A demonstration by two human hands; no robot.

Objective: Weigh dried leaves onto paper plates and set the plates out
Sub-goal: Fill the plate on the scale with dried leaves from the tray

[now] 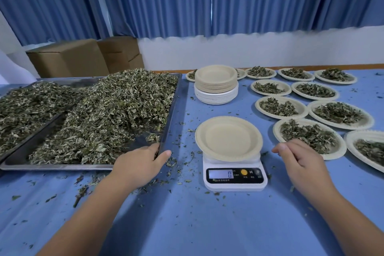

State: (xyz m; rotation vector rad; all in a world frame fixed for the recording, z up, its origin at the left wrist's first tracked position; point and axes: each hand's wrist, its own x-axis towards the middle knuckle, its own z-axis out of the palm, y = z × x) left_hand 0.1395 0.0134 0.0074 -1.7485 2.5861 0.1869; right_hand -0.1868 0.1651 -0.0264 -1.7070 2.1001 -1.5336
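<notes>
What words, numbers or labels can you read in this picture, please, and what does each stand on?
"0": on the display of the scale.
"M": on the scale, right of the orange button.
Small print under the display and buttons: too small to read.
Cardboard boxes: no print visible.

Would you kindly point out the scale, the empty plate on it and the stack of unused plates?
scale [236, 175]: head view, on its black front panel.
empty plate [228, 138]: head view, centre of its well.
stack of unused plates [216, 75]: head view, top plate's well.
</notes>
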